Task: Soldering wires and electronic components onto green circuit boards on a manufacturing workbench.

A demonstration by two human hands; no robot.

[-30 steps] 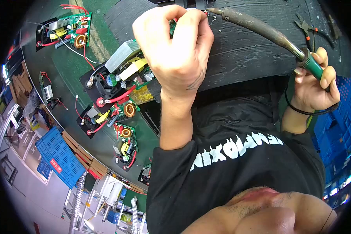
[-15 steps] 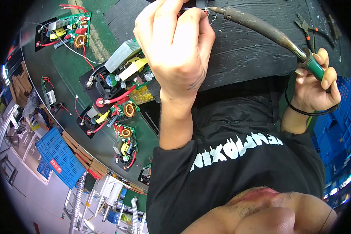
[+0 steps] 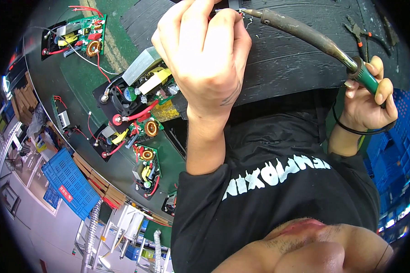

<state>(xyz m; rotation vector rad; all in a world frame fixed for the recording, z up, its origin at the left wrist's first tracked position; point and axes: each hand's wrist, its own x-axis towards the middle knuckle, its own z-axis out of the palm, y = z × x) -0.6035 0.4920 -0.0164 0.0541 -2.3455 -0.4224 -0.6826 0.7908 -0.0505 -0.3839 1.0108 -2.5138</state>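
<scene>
My right hand (image 3: 369, 98) grips the green handle of a soldering iron (image 3: 305, 36), whose long metal shaft slants up and left. Its tip meets a small dark part (image 3: 234, 5) at the top edge of the picture. Beside that tip, my left hand (image 3: 202, 54) is closed in a pinch with its back toward me. What the fingers hold is hidden behind them; a bit of red shows at the fingertips. Left of my wrist lies a circuit board assembly (image 3: 141, 79) with a silver heat sink, a fan and a thick red lead.
The work surface is a black board (image 3: 287, 68). Cutting pliers (image 3: 357, 32) with orange-and-black handles lie on it at the right. More circuit boards (image 3: 77, 36) with red wires lie on the green bench at the left. A blue crate (image 3: 70, 182) stands beyond the bench.
My left hand has shifted very slightly left. A small board with red wires at the bench's left edge has moved a little right and down. The soldering iron stays almost still.
</scene>
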